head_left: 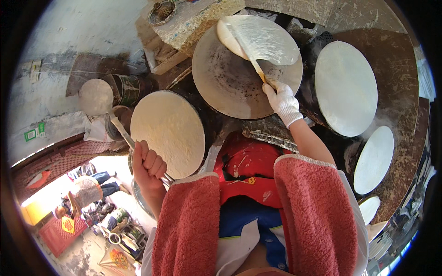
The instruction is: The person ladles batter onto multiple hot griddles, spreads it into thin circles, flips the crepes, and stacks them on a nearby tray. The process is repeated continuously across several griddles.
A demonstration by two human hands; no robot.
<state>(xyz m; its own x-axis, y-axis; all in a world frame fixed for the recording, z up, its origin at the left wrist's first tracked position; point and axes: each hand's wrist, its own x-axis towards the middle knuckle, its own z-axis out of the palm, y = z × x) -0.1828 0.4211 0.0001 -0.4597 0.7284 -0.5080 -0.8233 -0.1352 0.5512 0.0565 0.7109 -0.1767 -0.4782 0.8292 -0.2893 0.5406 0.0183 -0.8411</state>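
My right hand [282,102], in a white knit glove, is closed round the light wooden handle of a long thin spatula [254,64]. The spatula reaches across the large round griddle [216,87] in front of me. On the griddle's far side a thin white crepe [271,39] lies against the blade, its left edge looking folded or lifted; the near surface is bare and dark-speckled. My bare left hand [148,161] grips the long handle of a ladle [95,96], its round pale bowl held out to the left, above a dark container.
Left, a round griddle [168,133] carries a pale yellow sheet. To the right stand griddles with white sheets: one large [346,89], one smaller [374,160], and another [369,209] near the rim. Steam rises there. A basket [162,11] sits at far left; clutter covers the lower-left floor.
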